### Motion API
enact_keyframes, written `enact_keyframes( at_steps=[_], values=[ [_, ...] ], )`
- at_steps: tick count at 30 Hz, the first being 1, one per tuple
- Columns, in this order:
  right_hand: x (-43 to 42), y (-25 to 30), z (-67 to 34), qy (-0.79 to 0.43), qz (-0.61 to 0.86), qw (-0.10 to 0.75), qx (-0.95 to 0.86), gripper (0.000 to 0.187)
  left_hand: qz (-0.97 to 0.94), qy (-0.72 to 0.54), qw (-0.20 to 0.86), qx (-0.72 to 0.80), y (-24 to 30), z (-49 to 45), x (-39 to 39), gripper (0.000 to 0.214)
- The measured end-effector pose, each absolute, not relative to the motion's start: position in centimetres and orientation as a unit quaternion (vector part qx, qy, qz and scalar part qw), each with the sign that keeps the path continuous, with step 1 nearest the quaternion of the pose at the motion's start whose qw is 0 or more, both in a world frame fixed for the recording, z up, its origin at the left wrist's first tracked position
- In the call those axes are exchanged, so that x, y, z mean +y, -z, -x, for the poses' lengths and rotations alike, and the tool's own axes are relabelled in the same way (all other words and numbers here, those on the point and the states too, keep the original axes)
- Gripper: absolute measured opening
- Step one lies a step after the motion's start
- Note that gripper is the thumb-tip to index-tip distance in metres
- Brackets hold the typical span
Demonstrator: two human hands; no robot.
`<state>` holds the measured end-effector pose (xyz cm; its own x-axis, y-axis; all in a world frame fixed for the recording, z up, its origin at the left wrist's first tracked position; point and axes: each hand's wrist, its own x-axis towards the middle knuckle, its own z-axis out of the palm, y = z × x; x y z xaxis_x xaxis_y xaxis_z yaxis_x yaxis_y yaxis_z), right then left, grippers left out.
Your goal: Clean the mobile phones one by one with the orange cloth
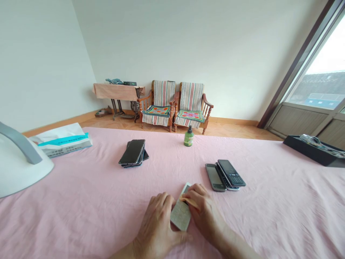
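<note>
A pale silver mobile phone (181, 215) lies tilted on the pink cloth at the bottom middle, its dark screen partly covered by fingers. My left hand (159, 219) grips its left side and lower end, thumb near the bottom edge. Pinched in my right hand (206, 210) is a small yellowish wiping cloth (190, 200), pressed on the upper part of the phone. To the right lie several older phones (231, 173), one leaning on another. Further off on the left is a stack of dark smartphones (132, 151). A green spray bottle (189, 138) with a black top stands upright beyond my hands.
The pink cloth (102, 208) covers the whole surface. At left are a white appliance with a grey handle (24, 165) and a white-and-blue packet (67, 140). A black box with cables (312, 151) sits far right. Two wooden chairs (175, 104) stand beyond.
</note>
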<state>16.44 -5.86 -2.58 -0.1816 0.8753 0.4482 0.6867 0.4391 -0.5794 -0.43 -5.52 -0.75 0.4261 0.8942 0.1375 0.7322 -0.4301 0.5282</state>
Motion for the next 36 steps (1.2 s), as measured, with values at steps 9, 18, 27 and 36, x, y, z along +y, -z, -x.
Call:
enact_keyframes(
  at_steps=[9, 18, 27, 36],
  values=[
    [-5.9, 3.1, -18.1, -0.109, 0.529, 0.396, -0.743, 0.028, -0.848, -0.190, 0.232, 0.437, 0.9, 0.5, -5.5, 0.040],
    [-6.6, 3.4, -18.7, -0.132, 0.539, 0.412, -0.723, 0.029, -0.836, -0.187, 0.289, 0.427, -0.1, 1.2, -4.5, 0.051],
    [-6.7, 3.5, -18.2, -0.132, 0.517, 0.400, -0.745, 0.031, -0.908, -0.111, 0.298, 0.273, 0.7, 0.7, -0.3, 0.138],
    [-4.5, 2.5, -18.5, -0.079, 0.557, 0.388, -0.730, 0.026, -0.894, -0.164, 0.305, 0.284, 0.9, 0.3, -0.6, 0.141]
  ],
)
